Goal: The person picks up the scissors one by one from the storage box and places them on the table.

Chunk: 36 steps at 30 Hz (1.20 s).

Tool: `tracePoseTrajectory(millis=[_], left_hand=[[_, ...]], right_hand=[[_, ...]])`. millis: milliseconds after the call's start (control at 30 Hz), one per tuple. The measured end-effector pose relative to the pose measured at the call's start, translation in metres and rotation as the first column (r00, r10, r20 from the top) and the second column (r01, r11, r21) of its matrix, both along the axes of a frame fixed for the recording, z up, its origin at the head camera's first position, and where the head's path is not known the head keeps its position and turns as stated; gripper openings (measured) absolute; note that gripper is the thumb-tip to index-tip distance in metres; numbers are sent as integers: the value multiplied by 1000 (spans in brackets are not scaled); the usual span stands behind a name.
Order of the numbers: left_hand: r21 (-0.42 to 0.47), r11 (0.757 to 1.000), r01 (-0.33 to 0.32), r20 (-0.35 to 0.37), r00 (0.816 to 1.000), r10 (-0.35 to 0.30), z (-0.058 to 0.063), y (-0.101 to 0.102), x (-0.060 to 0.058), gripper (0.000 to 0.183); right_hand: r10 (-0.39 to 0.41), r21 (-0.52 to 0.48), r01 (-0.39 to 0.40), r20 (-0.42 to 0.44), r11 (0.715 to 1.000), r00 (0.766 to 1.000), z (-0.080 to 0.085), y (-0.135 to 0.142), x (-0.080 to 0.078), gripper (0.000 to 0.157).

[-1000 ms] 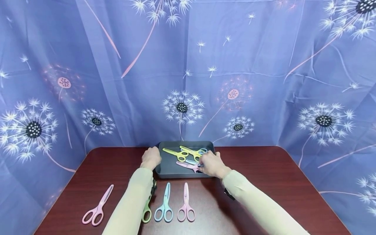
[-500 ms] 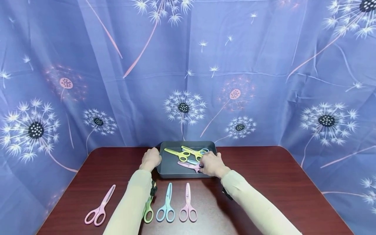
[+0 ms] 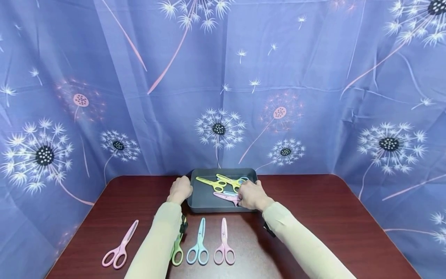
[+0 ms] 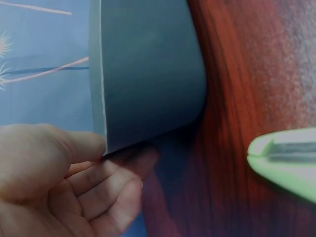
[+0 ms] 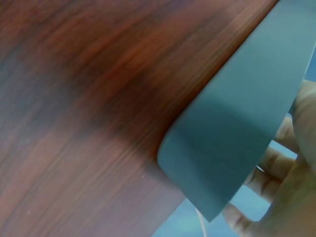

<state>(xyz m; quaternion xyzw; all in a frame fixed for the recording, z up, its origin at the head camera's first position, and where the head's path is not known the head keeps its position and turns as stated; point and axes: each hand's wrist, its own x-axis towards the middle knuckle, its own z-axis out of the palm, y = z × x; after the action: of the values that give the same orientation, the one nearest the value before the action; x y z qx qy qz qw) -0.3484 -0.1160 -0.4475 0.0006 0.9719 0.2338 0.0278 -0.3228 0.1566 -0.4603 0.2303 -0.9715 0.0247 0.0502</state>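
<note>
A dark grey tray (image 3: 203, 207) stands at the far side of the table, holding several scissors. At its left end my left hand (image 3: 180, 190) grips the rim; in the left wrist view the thumb presses the rim with the fingers curled beneath. My right hand (image 3: 253, 195) reaches over the right end of the tray, its fingers curled at the handles of pink scissors (image 3: 224, 196), mostly hidden behind them. Light blue scissors (image 3: 228, 193) lie beside these, partly covered. Two yellow scissors (image 3: 213, 183) lie farther back, one across blue scissors (image 3: 243, 179).
Nearer on the brown table (image 3: 313, 224) lie pink scissors (image 3: 120, 248), green scissors (image 3: 177, 248) partly under the left sleeve, blue scissors (image 3: 198, 244) and more pink scissors (image 3: 224, 244). A blue dandelion-print curtain (image 3: 174, 116) hangs behind.
The pink scissors in the tray have shifted slightly right, and my right fingers cover more of their handles. My left hand stays on the tray rim. The head view has drifted a little.
</note>
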Motion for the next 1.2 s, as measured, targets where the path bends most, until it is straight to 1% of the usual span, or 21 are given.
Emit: tracePoseTrajectory(millis=[100,367,533,667,767,1000,1100,1200], left_hand=[[2,1000,-4,-4,1000,4,-2,0,-2,22],[0,1000,3,-4,1000,-3,-4,0,-4,22],[-8,1000,9,-18,1000,-9,-5,0,-4,20],[2,1000,10,-4,1000,-10,-3,0,-3,20],[8,1000,4,0,1000,-4,-2,0,-2,21],[9,1000,9,-4,1000,-8,-1,0,-1,21],[17,1000,17,4,1000,-17,-3,-1,-1,24],[14,1000,20,0,1000,-20,-4,-6,-3,26]], right_hand=[[20,21,-19,-24,1000,1000,1,1,0,21],[28,96,-23,-46,995,999,6,4,-1,18],[29,119,-25,-33,993,999,16,6,1,22],[22,128,-16,-39,992,999,25,12,4,25],[22,134,-15,-46,991,999,33,17,8,25],[4,121,3,-57,993,998,48,29,18,28],[-17,105,25,-79,994,997,49,32,24,30],[-46,44,52,-117,998,992,46,30,31,28]])
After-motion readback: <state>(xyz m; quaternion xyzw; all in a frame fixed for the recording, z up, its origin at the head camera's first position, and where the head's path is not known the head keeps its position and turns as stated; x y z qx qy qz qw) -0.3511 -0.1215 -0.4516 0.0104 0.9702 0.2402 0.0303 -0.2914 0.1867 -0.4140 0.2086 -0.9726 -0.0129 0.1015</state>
